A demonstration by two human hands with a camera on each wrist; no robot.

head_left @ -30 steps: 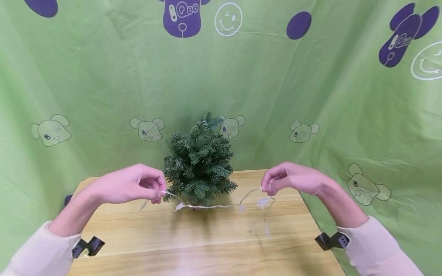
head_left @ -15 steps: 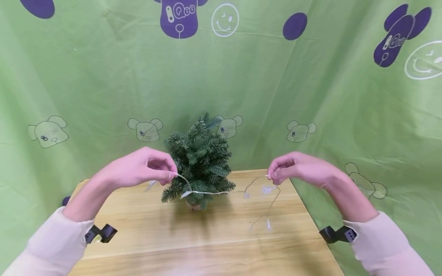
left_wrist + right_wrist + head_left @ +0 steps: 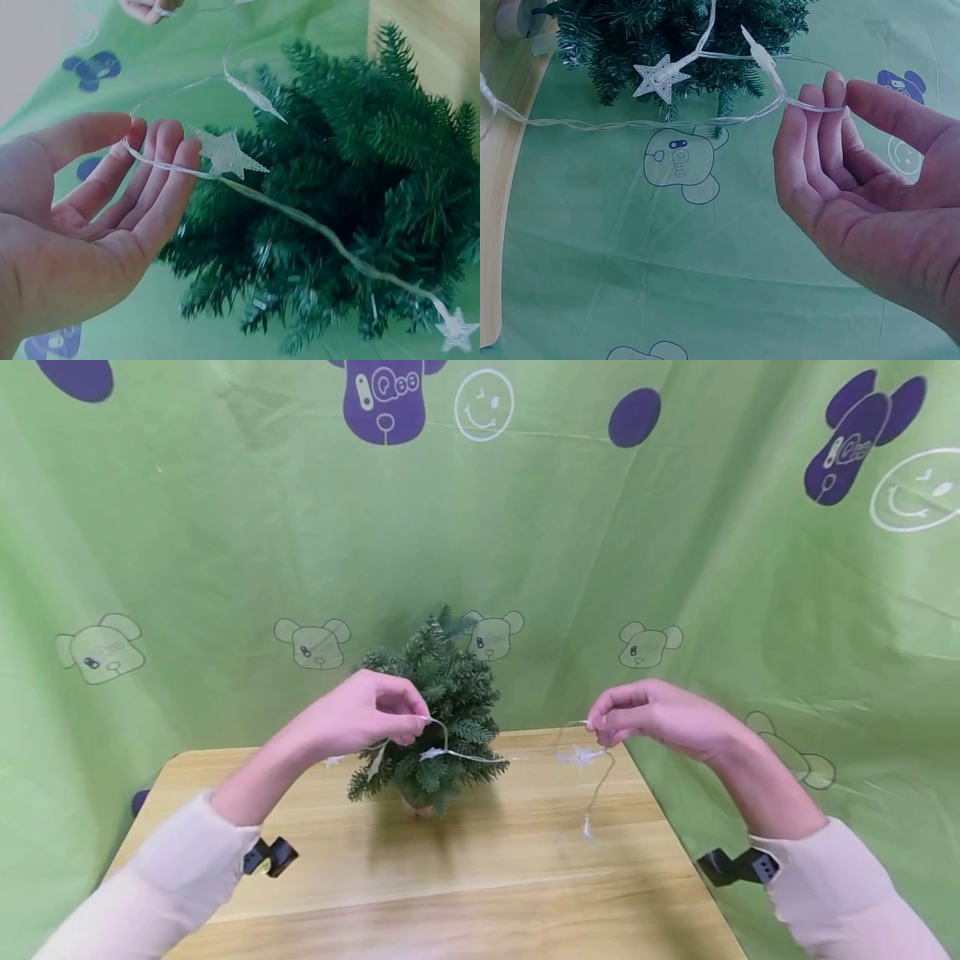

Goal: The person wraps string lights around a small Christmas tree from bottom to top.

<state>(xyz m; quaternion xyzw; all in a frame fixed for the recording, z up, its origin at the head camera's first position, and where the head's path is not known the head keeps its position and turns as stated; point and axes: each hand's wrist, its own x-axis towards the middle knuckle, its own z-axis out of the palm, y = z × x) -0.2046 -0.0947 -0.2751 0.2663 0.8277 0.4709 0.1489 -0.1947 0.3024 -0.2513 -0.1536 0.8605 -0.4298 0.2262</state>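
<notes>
A string of star lights (image 3: 480,759) with clear wire and small white stars hangs between my two hands. My left hand (image 3: 373,714) pinches the wire between thumb and fingertip, in front of the left side of a small green Christmas tree (image 3: 450,710). One translucent star (image 3: 229,156) hangs close to those fingers in the left wrist view. Out to the right of the tree, my right hand (image 3: 656,718) pinches another stretch of the wire. From it a loose end dangles with a star (image 3: 587,828) at its tip. The right wrist view shows another star (image 3: 660,78) overlapping the branches.
The tree stands on a round base (image 3: 420,810) on a wooden table (image 3: 450,893). A green printed cloth (image 3: 225,527) hangs behind and beside the table. Each wrist carries a small black camera (image 3: 272,857).
My left hand has moved right and up, now overlapping the tree's left side. My right hand has risen slightly. The light string has lifted with both hands, its middle now across the lower branches.
</notes>
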